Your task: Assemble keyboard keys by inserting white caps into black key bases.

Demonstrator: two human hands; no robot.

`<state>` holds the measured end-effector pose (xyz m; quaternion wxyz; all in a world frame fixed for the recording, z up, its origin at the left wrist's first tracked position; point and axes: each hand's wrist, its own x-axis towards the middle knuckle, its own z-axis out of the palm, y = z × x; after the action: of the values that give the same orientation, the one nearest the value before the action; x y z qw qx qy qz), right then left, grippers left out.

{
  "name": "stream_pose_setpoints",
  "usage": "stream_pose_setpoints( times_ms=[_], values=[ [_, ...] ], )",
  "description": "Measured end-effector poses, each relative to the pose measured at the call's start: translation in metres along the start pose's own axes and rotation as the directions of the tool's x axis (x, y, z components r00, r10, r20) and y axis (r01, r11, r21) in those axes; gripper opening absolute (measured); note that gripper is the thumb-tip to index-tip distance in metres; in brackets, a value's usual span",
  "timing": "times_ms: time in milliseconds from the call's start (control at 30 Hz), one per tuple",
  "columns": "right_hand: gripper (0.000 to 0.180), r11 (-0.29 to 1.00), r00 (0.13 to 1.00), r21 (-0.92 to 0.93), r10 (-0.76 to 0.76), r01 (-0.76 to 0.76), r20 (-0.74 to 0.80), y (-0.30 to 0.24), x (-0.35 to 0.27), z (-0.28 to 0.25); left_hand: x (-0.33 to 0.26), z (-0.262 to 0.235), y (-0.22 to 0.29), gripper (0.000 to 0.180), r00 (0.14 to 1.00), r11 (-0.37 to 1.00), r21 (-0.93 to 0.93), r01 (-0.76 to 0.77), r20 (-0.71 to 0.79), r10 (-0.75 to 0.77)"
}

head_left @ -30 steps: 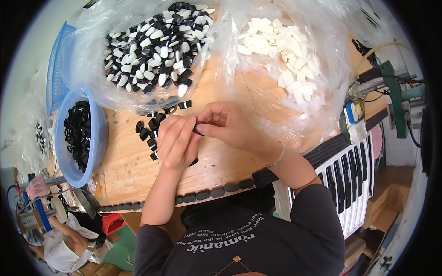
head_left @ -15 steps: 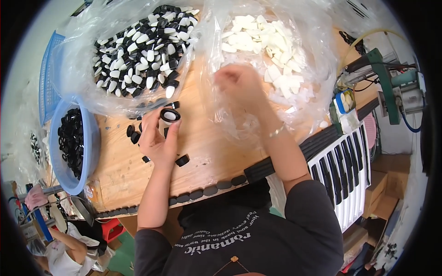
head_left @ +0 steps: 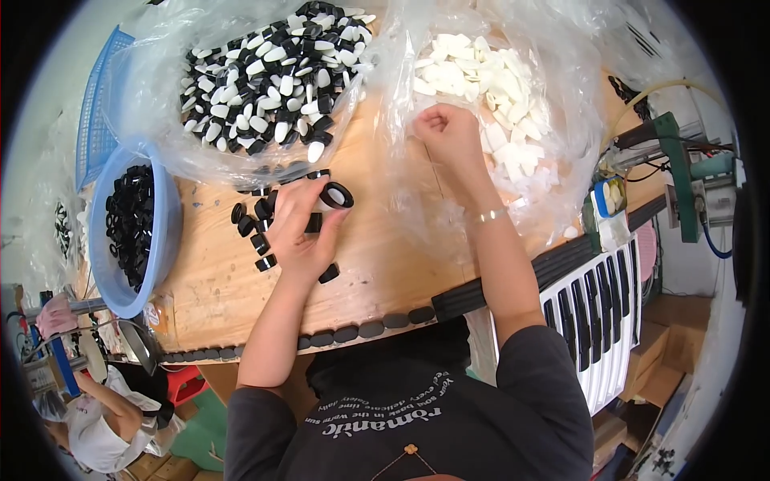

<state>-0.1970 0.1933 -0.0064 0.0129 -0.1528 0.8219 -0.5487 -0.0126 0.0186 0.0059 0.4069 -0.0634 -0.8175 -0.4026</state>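
My left hand [head_left: 298, 236] is closed around a small black oval ring-shaped piece [head_left: 338, 196] with a white inside, gripping it between thumb and fingers above the table. Beneath and around that hand lie several loose black pieces [head_left: 265, 262]. My right hand [head_left: 451, 140] is curled, with fingertips drawn together, over clear plastic at the near-left side of a heap of white flat pieces [head_left: 513, 100]. Whether anything is between those fingers cannot be made out. A wristband [head_left: 491, 215] circles the right wrist.
Plastic sheeting at the far left holds a heap of black-and-white pieces [head_left: 273, 84]. A blue basin [head_left: 166, 240] of black parts stands left, near a blue basket [head_left: 98, 108]. Dark oval pieces [head_left: 371, 329] line the near edge. A green-framed machine [head_left: 678, 176] stands right; another person [head_left: 104, 425] sits lower left.
The view has shifted slightly. My right hand, blurred before, now shows clearly and has moved a little to the right. My left hand still holds the black piece, turned slightly.
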Motion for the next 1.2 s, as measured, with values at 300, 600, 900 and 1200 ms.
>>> stream_pose_setpoints(
  times_ms=[300, 600, 900, 1200],
  values=[
    [0.004, 0.890, 0.876, 0.275, -0.427, 0.363, 0.224, -0.075, -0.075, 0.020, 0.003, -0.004, 0.009, 0.044, 0.990, 0.998, 0.029, 0.060, 0.125, -0.063],
    [0.011, 0.840, 0.860, 0.500, -0.081, -0.213, 0.503, -0.065, -0.079, 0.026, 0.010, -0.012, 0.008, 0.043, 0.988, 0.998, -0.042, -0.038, 0.148, 0.044],
    [0.017, 0.517, 0.495, 0.477, -0.115, -0.711, 0.861, -0.043, -0.067, 0.027, 0.014, -0.017, 0.013, 0.043, 0.941, 0.982, -0.082, -0.172, 0.280, 0.189],
    [0.025, 0.792, 0.770, 0.494, -0.047, -0.360, 0.636, -0.060, -0.071, 0.035, 0.011, -0.012, -0.003, 0.045, 0.987, 0.999, 0.002, 0.046, 0.155, -0.045]
  ],
)
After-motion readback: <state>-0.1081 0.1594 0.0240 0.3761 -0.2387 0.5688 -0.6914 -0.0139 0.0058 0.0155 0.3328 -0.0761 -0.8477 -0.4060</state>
